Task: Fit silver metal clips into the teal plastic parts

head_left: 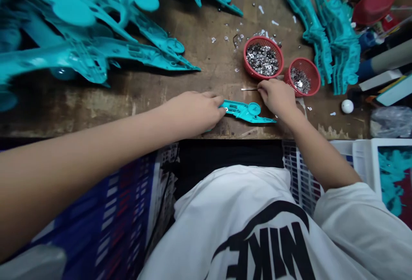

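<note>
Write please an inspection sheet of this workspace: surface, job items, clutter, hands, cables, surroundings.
Surface: worn wooden tabletop, stained.
Job items: turquoise molded part; thin rod; larger red basket, smaller red basket, both holding metal pieces.
Clutter: loose metal bits near the baskets; white ball.
Hands: left hand lies on the part; right hand pinches the rod.
Cables: possibly one dark cord beside the blue crate.
Surroundings: turquoise heap left, turquoise stack right.

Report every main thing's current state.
Left hand: over teal part, grip unclear
Right hand: pinching thin rod
Teal part: lying flat, partly covered
Thin rod: held
Larger red basket: holding metal pieces
Smaller red basket: partly filled
Large teal parts: heaped together
White ball: uncovered
</note>
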`<action>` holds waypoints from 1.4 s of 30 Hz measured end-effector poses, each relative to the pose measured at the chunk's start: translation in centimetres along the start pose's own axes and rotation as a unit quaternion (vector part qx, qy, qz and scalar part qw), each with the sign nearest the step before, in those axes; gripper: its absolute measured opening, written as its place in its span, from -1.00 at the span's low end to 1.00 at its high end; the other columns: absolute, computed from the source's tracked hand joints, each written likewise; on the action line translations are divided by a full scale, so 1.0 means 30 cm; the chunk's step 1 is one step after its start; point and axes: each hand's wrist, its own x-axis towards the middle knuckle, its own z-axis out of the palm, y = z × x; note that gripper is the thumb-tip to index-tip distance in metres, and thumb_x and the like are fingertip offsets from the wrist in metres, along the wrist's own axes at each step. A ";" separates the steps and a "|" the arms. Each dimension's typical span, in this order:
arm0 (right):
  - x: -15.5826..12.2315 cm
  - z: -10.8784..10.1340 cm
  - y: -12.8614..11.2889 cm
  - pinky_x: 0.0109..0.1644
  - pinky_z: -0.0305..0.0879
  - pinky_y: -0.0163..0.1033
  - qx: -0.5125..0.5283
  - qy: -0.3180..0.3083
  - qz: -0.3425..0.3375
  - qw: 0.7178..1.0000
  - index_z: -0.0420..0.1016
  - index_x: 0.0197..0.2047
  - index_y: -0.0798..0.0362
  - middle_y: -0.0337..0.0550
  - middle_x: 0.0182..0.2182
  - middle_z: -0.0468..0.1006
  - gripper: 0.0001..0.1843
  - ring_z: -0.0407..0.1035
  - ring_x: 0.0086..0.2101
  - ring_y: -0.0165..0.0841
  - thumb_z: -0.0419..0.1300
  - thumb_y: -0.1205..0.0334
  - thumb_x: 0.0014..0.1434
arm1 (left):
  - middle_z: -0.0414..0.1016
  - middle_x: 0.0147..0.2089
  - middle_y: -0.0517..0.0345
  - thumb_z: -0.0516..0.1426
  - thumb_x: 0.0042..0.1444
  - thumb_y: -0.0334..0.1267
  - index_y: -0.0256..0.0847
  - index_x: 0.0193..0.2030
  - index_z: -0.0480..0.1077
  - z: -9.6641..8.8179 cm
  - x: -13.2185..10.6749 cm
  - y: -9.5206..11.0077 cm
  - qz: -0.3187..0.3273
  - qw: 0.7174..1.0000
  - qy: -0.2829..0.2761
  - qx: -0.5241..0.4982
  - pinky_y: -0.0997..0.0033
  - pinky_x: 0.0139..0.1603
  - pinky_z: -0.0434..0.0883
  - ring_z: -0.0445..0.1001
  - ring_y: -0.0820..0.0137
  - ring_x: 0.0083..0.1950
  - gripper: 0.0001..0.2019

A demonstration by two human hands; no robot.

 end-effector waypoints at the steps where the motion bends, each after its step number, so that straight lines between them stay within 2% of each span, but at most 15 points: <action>1: -0.012 0.003 -0.007 0.00 0.43 0.05 0.003 0.009 -0.003 1.000 0.82 0.28 -0.01 0.18 0.20 0.79 -0.55 0.64 0.08 0.15 0.12 0.20 0.61 | 0.75 0.25 -0.15 0.15 0.49 -0.30 -0.17 0.08 0.70 -0.022 0.001 0.009 0.010 0.999 -0.025 0.023 0.09 0.19 0.68 0.71 -0.02 0.30 -0.74; 3: -0.048 0.003 -0.029 -0.03 0.37 0.02 0.010 0.042 -0.028 0.999 0.81 0.22 0.03 0.22 0.21 0.75 -0.58 0.59 0.04 0.10 0.11 0.21 0.60 | 0.70 0.30 -0.21 0.17 0.52 -0.25 -0.20 0.20 0.64 -0.048 0.002 0.021 0.005 0.998 -0.043 0.048 0.07 0.20 0.69 0.69 -0.06 0.31 -0.73; 6: -0.112 -0.012 -0.090 0.06 0.33 0.06 0.008 0.076 -0.086 0.993 0.75 0.19 0.10 0.30 0.21 0.72 -0.61 0.51 0.13 0.13 0.09 0.25 0.61 | 0.66 0.34 -0.25 0.27 0.47 -0.16 -0.23 0.32 0.55 -0.033 0.006 0.017 -0.042 0.999 0.003 0.001 -0.01 0.31 0.70 0.65 -0.14 0.40 -0.63; 8: -0.143 -0.024 -0.141 0.10 0.29 0.07 0.003 0.053 -0.112 0.992 0.73 0.20 0.13 0.30 0.11 0.75 -0.62 0.50 0.13 0.13 0.08 0.27 0.63 | 0.63 0.40 -0.32 0.27 0.48 -0.11 -0.28 0.42 0.48 0.001 0.006 0.009 -0.074 0.995 0.036 -0.050 -0.11 0.43 0.67 0.62 -0.18 0.47 -0.52; 10: -0.160 -0.030 -0.183 0.08 0.25 0.06 0.002 0.021 -0.124 0.992 0.73 0.18 0.15 0.29 0.03 0.77 -0.62 0.51 0.08 0.11 0.07 0.29 0.65 | 0.55 0.54 -0.45 0.25 0.49 -0.07 -0.39 0.59 0.35 0.039 0.002 0.007 -0.090 0.990 0.058 -0.093 -0.21 0.61 0.57 0.55 -0.23 0.59 -0.35; 12: -0.166 -0.023 -0.207 0.06 0.23 0.05 0.010 0.008 -0.133 0.991 0.74 0.13 0.15 0.30 0.01 0.78 -0.63 0.53 0.07 0.11 0.06 0.31 0.65 | 0.39 0.70 -0.57 0.24 0.50 -0.05 -0.48 0.72 0.19 0.072 -0.007 0.015 -0.080 0.988 0.059 -0.115 -0.30 0.76 0.41 0.39 -0.28 0.75 -0.19; 14: -0.167 -0.004 -0.212 0.06 0.22 0.05 0.029 0.013 -0.137 0.990 0.75 0.09 0.14 0.30 0.00 0.79 -0.64 0.53 0.06 0.12 0.08 0.31 0.65 | 0.27 0.79 -0.56 0.20 0.54 -0.04 -0.48 0.78 0.13 0.098 -0.020 0.030 -0.062 0.991 0.040 -0.115 -0.34 0.84 0.28 0.23 -0.27 0.85 -0.15; 16: -0.169 0.020 -0.205 0.05 0.23 0.07 0.056 0.031 -0.140 0.988 0.75 0.06 0.12 0.29 -0.02 0.79 -0.66 0.53 0.04 0.12 0.10 0.31 0.65 | 0.23 0.82 -0.52 0.14 0.57 -0.04 -0.47 0.81 0.13 0.117 -0.034 0.045 -0.055 0.993 0.024 -0.102 -0.34 0.87 0.21 0.17 -0.22 0.89 -0.17; 21: -0.181 0.060 -0.184 0.04 0.24 0.07 0.105 0.068 -0.150 0.981 0.73 0.03 0.08 0.25 -0.05 0.78 -0.66 0.49 -0.01 0.10 0.08 0.33 0.63 | 0.09 0.87 -0.53 0.11 0.56 -0.05 -0.48 0.84 0.09 0.149 -0.049 0.056 -0.060 0.994 0.037 -0.086 -0.37 0.86 0.20 0.13 -0.22 0.90 -0.14; 25: -0.183 0.064 -0.176 0.03 0.23 0.08 0.121 0.053 -0.162 0.978 0.74 0.02 0.08 0.23 -0.07 0.77 -0.66 0.48 -0.02 0.10 0.09 0.30 0.64 | 0.13 0.85 -0.53 0.06 0.59 -0.02 -0.48 0.82 0.14 0.164 -0.046 0.052 -0.047 0.996 0.031 -0.073 -0.45 0.80 0.24 0.21 -0.27 0.87 -0.18; 31: -0.182 0.093 -0.172 0.15 0.30 0.11 0.164 0.081 -0.177 0.967 0.73 0.10 0.10 0.23 0.00 0.75 -0.60 0.47 0.03 0.07 0.01 0.31 0.65 | 0.00 0.88 -0.58 0.09 0.56 -0.03 -0.50 0.85 0.06 0.179 -0.052 0.044 -0.050 0.995 0.051 -0.067 -0.42 0.78 0.27 0.18 -0.29 0.87 -0.13; 35: -0.193 0.107 -0.183 0.14 0.29 0.12 0.165 0.078 -0.167 0.969 0.74 0.03 0.06 0.19 -0.06 0.76 -0.62 0.46 0.05 0.09 0.05 0.31 0.64 | 0.08 0.87 -0.50 0.07 0.58 -0.04 -0.42 0.82 0.16 0.174 -0.051 0.043 -0.044 0.996 0.040 -0.066 -0.42 0.78 0.26 0.25 -0.27 0.84 -0.20; 39: -0.202 0.099 -0.187 0.13 0.28 0.14 0.178 0.080 -0.150 0.969 0.73 -0.03 0.02 0.15 -0.08 0.78 -0.68 0.45 0.08 0.12 0.11 0.31 0.63 | 0.08 0.88 -0.42 0.05 0.59 -0.05 -0.39 0.84 0.15 0.166 -0.046 0.046 -0.048 0.996 0.034 -0.074 -0.44 0.78 0.26 0.25 -0.25 0.84 -0.20; 42: -0.198 0.095 -0.181 0.16 0.28 0.15 0.190 0.079 -0.156 0.966 0.72 -0.06 0.00 0.14 -0.08 0.77 -0.69 0.45 0.09 0.12 0.12 0.33 0.61 | 0.11 0.88 -0.32 0.05 0.58 -0.05 -0.30 0.84 0.18 0.167 -0.043 0.044 -0.054 0.994 0.034 -0.087 -0.45 0.78 0.27 0.24 -0.23 0.85 -0.22</action>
